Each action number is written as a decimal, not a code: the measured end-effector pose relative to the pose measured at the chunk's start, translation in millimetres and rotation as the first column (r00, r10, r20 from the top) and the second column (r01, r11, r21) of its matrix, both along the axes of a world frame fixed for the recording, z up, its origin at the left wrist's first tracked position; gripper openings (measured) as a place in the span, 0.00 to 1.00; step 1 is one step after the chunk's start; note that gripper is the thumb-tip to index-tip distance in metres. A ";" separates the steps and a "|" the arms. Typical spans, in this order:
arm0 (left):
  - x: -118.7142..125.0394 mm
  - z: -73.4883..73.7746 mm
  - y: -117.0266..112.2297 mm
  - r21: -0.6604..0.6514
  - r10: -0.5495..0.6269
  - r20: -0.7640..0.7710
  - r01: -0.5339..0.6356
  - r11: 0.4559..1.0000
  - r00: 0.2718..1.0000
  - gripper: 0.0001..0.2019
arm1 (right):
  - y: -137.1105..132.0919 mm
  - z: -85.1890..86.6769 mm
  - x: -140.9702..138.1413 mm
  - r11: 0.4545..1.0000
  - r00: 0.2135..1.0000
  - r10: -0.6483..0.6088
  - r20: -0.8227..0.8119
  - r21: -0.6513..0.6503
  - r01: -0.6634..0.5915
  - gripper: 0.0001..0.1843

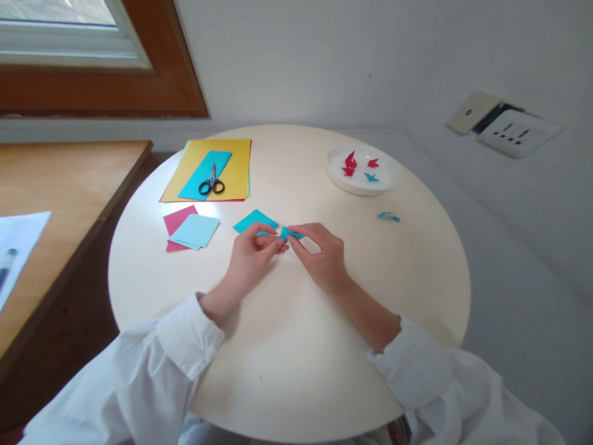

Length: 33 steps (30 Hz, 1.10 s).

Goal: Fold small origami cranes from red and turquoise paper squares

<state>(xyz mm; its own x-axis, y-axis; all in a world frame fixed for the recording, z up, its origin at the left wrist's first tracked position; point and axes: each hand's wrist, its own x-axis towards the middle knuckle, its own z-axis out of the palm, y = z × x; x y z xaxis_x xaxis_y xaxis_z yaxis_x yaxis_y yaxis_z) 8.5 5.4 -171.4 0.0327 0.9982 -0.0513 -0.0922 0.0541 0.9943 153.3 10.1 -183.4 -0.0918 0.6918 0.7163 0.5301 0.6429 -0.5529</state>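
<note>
Between both hands, over the middle of the round table, is a small folded piece of blue paper [291, 233]. The thumb and fingertips of my left hand [254, 252] pinch its left end. My right hand [324, 254] grips the right side between thumb and forefinger. Fingers cover part of the fold, so its full shape is hidden. Just behind my left fingers lies a flat blue paper square [256, 220]. Farther left, light blue squares [194, 232] rest on pink squares [180, 217].
Scissors [212, 182] lie on a blue strip [204, 173] atop yellow sheets [238, 179]. A white dish [336, 176] at the back right holds several small red and blue folded figures. A curled blue scrap [389, 216] sits nearby on the round table [287, 358].
</note>
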 end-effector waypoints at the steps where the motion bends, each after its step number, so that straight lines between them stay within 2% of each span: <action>1: 0.7 0.5 -0.3 -0.032 0.000 0.040 0.001 0.999 0.999 0.18 | 0.4 -0.3 0.1 1.000 1.000 -0.003 0.025 0.009 0.003 0.06; 4: 2.1 2.1 -1.1 -0.097 -0.007 0.124 0.019 0.995 0.992 0.20 | 1.9 -2.0 0.9 0.997 0.994 -0.013 0.104 0.072 0.006 0.06; 8: 2.2 3.3 -2.1 -0.105 -0.025 0.138 0.040 0.994 0.990 0.19 | 3.5 -5.0 2.5 0.986 0.984 -0.009 0.179 0.165 -0.021 0.08; 13: 1.7 3.2 -3.0 -0.089 -0.035 0.140 0.047 0.995 0.989 0.16 | 3.8 -5.8 4.4 0.990 0.963 0.023 0.268 0.125 -0.059 0.10; 19: 0.9 4.3 -4.0 -0.085 -0.036 0.139 0.048 0.995 0.990 0.15 | 3.5 -6.5 4.6 0.981 0.957 0.059 0.283 0.164 -0.108 0.11; 25: -0.6 3.3 -3.3 -0.088 -0.029 0.159 0.044 0.995 0.987 0.14 | 4.7 -8.3 6.4 0.986 0.943 0.085 0.321 0.108 -0.126 0.12; 29: -1.6 1.8 -2.6 -0.089 -0.032 0.153 0.046 0.995 0.988 0.15 | 5.5 -8.4 6.5 0.981 0.940 0.085 0.332 0.138 -0.138 0.11; 33: -1.7 2.1 -2.5 -0.080 -0.032 0.145 0.044 0.996 0.989 0.15 | 5.5 -7.4 5.2 0.973 0.932 0.022 0.363 0.207 -0.103 0.12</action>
<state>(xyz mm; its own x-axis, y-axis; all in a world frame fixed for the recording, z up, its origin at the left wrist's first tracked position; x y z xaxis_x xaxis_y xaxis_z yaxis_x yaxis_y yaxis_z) 6.7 2.9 -169.3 0.0837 0.9886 -0.1253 -0.2300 0.1416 0.9628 158.4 15.6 -190.8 -0.4068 0.5060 0.7606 0.6201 0.7643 -0.1769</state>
